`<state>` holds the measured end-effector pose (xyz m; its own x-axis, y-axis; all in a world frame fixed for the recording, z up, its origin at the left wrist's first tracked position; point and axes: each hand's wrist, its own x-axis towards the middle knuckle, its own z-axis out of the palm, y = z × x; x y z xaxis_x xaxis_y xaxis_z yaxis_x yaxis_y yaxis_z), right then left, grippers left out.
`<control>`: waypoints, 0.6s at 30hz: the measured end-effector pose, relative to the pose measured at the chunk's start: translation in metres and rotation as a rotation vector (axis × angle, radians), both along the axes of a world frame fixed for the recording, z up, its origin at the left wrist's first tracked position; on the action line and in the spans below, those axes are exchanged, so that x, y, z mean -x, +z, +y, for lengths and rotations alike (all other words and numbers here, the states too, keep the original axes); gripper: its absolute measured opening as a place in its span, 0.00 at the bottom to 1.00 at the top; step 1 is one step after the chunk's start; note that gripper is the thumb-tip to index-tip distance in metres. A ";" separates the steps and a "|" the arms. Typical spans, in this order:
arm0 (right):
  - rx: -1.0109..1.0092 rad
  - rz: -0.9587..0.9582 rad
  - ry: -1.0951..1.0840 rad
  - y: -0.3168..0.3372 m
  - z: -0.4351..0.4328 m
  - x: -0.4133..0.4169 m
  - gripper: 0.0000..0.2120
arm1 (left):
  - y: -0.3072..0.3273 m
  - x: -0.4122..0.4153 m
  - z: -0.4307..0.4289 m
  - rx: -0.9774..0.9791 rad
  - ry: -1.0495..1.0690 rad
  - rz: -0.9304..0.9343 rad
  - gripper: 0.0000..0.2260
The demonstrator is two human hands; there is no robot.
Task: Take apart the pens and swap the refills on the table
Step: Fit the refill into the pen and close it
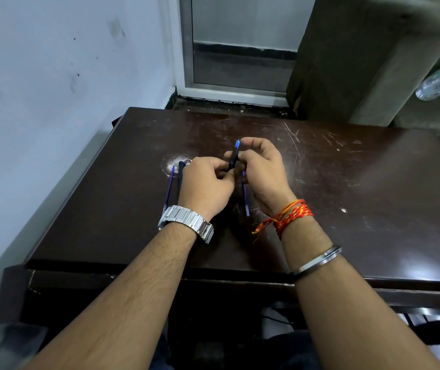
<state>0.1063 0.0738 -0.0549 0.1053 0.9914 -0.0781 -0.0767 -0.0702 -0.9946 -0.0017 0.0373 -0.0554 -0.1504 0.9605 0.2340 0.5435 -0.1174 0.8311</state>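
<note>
Both hands meet over the middle of the dark wooden table [333,198]. My right hand [263,173] and my left hand [208,184] both grip a dark pen barrel with a blue tip [233,156], which points up and away from me. A thin blue refill [245,194] lies on the table under my right palm, partly hidden. To the left of my left hand lie another blue refill [169,186] and a black pen barrel [180,174], side by side.
A white wall runs along the table's left edge. A door frame [187,49] and a dark curtain [341,57] stand beyond the far edge. A clear plastic bottle [433,84] lies on a ledge at the far right.
</note>
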 end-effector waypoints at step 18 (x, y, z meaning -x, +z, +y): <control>-0.024 -0.077 -0.053 0.001 -0.004 -0.004 0.11 | -0.001 -0.001 0.000 0.018 -0.003 0.009 0.04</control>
